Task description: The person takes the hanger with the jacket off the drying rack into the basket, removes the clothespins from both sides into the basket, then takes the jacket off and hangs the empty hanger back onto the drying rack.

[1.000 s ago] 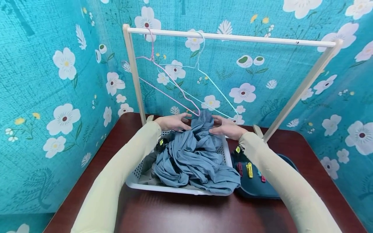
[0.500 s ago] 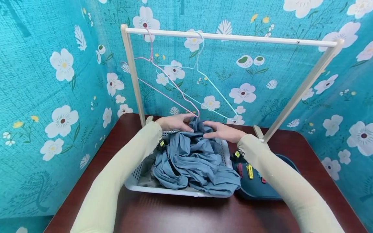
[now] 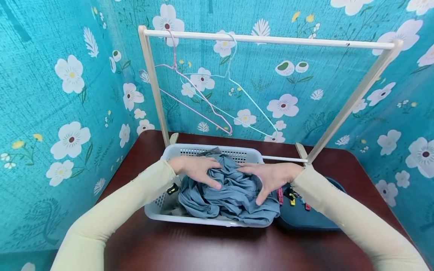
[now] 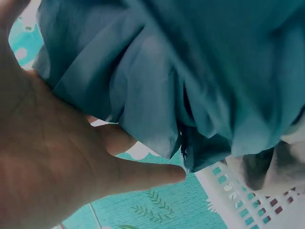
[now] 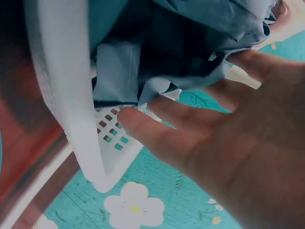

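Note:
A crumpled blue-grey cloth (image 3: pixel 230 195) lies heaped in a white plastic basket (image 3: pixel 208 223). Over the left part of the heap is my left hand (image 3: pixel 198 170), its thumb straight and held apart from the fingers. My right hand (image 3: pixel 271 176) spreads over the right part, thumb pointing toward me. In the left wrist view, the cloth (image 4: pixel 147 90) hangs close against the left hand's thumb and fingers. The right wrist view has straight fingers (image 5: pixel 152 133) along the cloth's edge (image 5: pixel 190 78). Neither hand grips the cloth.
Behind the basket stands a wooden rack (image 3: pixel 271 39). A pink hanger (image 3: pixel 203 98) and a light blue hanger (image 3: pixel 252 99) hang from its bar. To the right, a dark tray (image 3: pixel 308 220) holds several pegs, including a yellow peg (image 3: pixel 292 199). Grey fabric (image 3: pixel 171 205) lies under the cloth.
Both hands have come down and nearer, from the raised far end of the cloth to over the heap. That raised part has sunk into the basket, uncovering its far rim.

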A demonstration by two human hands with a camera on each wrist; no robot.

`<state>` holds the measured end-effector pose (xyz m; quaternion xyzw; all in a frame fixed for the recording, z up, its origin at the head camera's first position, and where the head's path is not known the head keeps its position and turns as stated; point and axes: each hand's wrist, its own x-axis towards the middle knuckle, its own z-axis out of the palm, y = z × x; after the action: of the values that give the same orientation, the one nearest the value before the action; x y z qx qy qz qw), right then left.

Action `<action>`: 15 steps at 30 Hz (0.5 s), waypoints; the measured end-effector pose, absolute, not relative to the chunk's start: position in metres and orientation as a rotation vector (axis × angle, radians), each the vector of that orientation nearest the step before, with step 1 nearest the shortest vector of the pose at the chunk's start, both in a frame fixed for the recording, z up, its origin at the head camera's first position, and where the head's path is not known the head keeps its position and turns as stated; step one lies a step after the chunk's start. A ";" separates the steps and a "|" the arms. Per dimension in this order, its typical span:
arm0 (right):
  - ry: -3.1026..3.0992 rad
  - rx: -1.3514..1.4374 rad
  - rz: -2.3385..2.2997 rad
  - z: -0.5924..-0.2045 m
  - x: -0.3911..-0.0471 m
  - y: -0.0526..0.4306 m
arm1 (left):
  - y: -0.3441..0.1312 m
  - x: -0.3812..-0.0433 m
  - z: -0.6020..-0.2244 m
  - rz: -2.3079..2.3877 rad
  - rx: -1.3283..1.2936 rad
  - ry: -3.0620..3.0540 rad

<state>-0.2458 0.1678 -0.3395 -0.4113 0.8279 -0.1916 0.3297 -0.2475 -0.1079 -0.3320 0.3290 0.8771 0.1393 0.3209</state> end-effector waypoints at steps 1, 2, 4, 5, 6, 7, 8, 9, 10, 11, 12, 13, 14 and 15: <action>2.155 -1.069 -0.478 -0.339 -0.243 0.168 | -0.108 -0.245 -0.332 0.340 0.858 2.305; 2.153 -1.059 -0.455 -0.339 -0.241 0.169 | -0.109 -0.243 -0.332 0.321 0.861 2.309; 2.156 -1.040 -0.424 -0.339 -0.237 0.170 | -0.109 -0.243 -0.333 0.331 0.874 2.311; 2.168 -1.034 -0.416 -0.339 -0.235 0.171 | -0.110 -0.244 -0.335 0.361 0.874 2.314; 2.183 -1.032 -0.424 -0.339 -0.233 0.172 | -0.111 -0.245 -0.336 0.390 0.877 2.321; 2.202 -1.043 -0.439 -0.339 -0.232 0.173 | -0.112 -0.246 -0.337 0.417 0.881 2.327; 2.224 -1.057 -0.458 -0.339 -0.231 0.176 | -0.113 -0.247 -0.338 0.445 0.885 2.329; 2.238 -1.070 -0.483 -0.339 -0.229 0.178 | -0.114 -0.247 -0.340 0.465 0.889 2.330; 2.247 -1.076 -0.513 -0.338 -0.226 0.182 | -0.115 -0.247 -0.340 0.475 0.889 2.331; 2.249 -1.087 -0.545 -0.337 -0.223 0.186 | -0.117 -0.246 -0.341 0.469 0.894 2.330; 2.241 -1.097 -0.573 -0.337 -0.220 0.190 | -0.118 -0.245 -0.341 0.459 0.902 2.326; 2.229 -1.104 -0.587 -0.337 -0.217 0.194 | -0.119 -0.244 -0.342 0.442 0.906 2.318; 2.217 -1.091 -0.590 -0.337 -0.213 0.198 | -0.121 -0.243 -0.342 0.429 0.904 2.308; 2.213 -1.080 -0.579 -0.338 -0.209 0.201 | -0.122 -0.241 -0.343 0.419 0.909 2.301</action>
<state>-0.2090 0.2012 -0.3375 -0.4072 0.8342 -0.2182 0.3013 -0.2415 -0.1215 -0.3425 0.3442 0.8716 0.1587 0.3109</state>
